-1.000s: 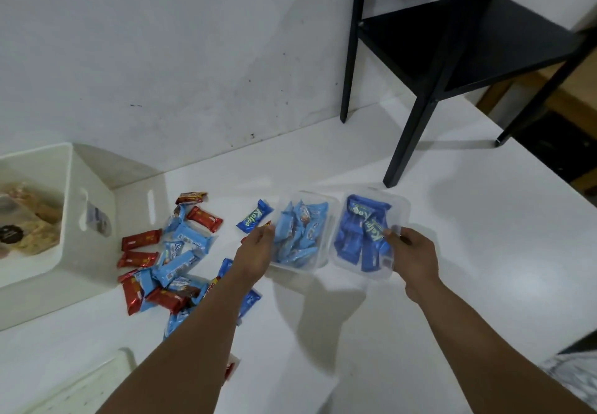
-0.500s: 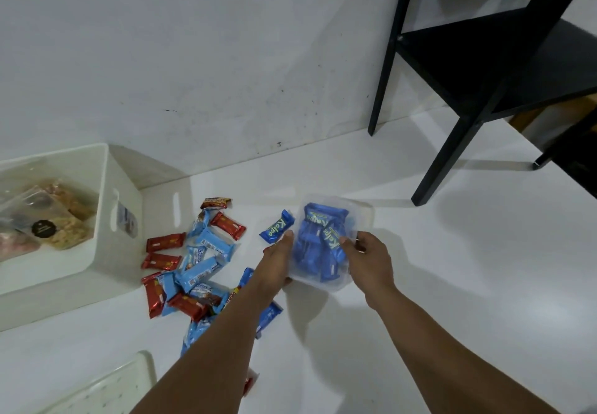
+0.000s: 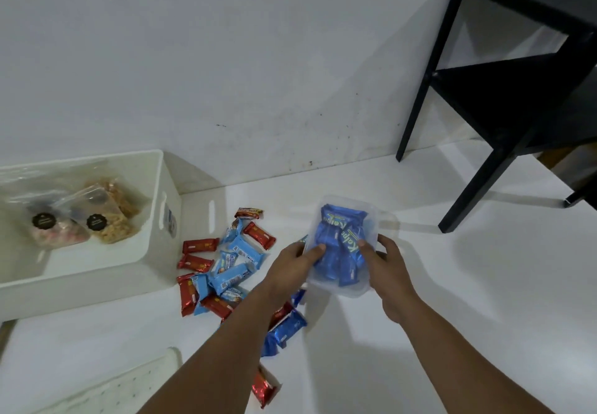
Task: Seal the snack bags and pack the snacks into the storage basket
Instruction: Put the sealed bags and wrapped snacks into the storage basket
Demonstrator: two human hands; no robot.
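A clear plastic container (image 3: 347, 286) full of dark blue wrapped snacks sits between my two hands above the white table. My left hand (image 3: 292, 266) grips its left edge, thumb pressed on top. My right hand (image 3: 386, 268) grips its right edge, thumb also on top. A white storage basket (image 3: 155, 242) stands at the left, holding two sealed clear snack bags (image 3: 106, 216) with black round stickers. Loose red and light blue wrapped snacks (image 3: 226, 268) lie scattered between the basket and my left arm. More dark blue snacks (image 3: 284, 333) show under my left forearm.
A black shelf unit (image 3: 504, 106) stands on the table at the back right. A white perforated lid or tray (image 3: 129, 387) lies at the near left edge. One red snack (image 3: 263, 389) lies near my left elbow. The white wall runs along the back.
Two open halves of snacks lay side by side a second ago; now they are folded together into one closed container, held by both hands. The view has swung left, showing more of the basket.
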